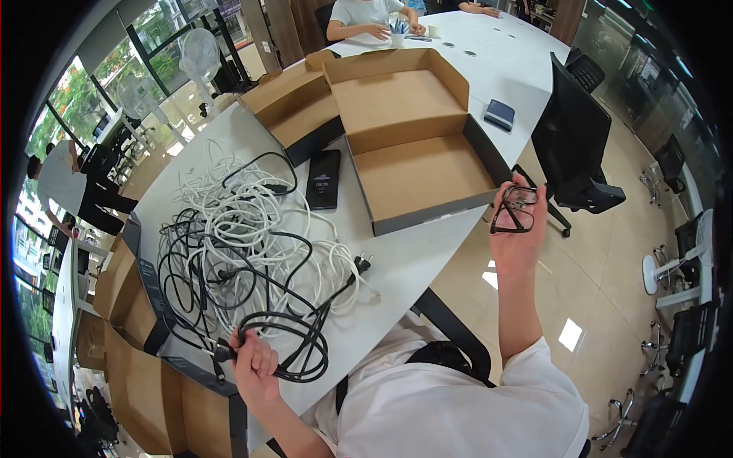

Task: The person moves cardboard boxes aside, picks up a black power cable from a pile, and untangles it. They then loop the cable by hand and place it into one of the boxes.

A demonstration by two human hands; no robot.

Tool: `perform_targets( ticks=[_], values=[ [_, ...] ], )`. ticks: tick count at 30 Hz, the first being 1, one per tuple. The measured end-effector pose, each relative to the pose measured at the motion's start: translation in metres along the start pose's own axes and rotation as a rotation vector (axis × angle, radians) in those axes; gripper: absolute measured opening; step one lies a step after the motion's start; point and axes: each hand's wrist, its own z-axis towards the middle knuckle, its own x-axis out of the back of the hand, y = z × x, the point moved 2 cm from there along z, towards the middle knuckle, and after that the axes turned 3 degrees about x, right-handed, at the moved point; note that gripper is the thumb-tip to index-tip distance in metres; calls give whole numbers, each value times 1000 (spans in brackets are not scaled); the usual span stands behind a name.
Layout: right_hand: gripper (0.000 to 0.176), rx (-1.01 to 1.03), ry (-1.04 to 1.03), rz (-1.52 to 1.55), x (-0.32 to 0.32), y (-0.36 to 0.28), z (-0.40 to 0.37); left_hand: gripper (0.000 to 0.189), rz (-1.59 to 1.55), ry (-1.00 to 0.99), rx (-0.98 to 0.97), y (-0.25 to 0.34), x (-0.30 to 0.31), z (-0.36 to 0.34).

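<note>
My left hand [257, 366] is closed around a coiled black power cable [314, 359] at the front edge of the white table. A black plug [223, 350] sticks out beside its fingers. Off the table to the right, my right hand [525, 243] holds a pair of black-framed eyeglasses [511, 215], its fingers curled behind them. Just beyond my left hand lies a tangled heap of white cables [248, 210] and black cables [183, 263]. Another black plug [362, 263] rests at the heap's right side.
An open cardboard box [427, 172] stands mid-table, with a second box [298, 114] to its left. More open boxes [137, 382] are at the left edge. A phone [323, 179] and dark blue case [499, 114] lie on the table [412, 259]. A chair [569, 133] stands right; people sit opposite.
</note>
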Motion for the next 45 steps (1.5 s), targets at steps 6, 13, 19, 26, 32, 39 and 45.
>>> perform_targets(
  ticks=[6,13,19,26,32,39,45],
  values=[
    [33,433,-58,-451,7,-20,56,13,-115,-22,94,6,33,20],
    [25,822,-44,-1461,9,-42,168,11,-99,-6,137,11,45,39],
    [34,466,-231,-2306,88,-1,291,13,-104,14,194,18,31,58],
    [32,-3,-524,-2449,203,51,387,17,-167,138,163,30,24,69],
    [30,320,-557,-2040,225,61,435,18,-294,194,191,47,-3,94],
    [21,704,-494,-1491,-42,87,265,20,-249,125,137,52,-36,140],
    [18,351,-1142,-1291,-161,145,72,17,-337,-27,-42,67,-77,154]
  ],
)
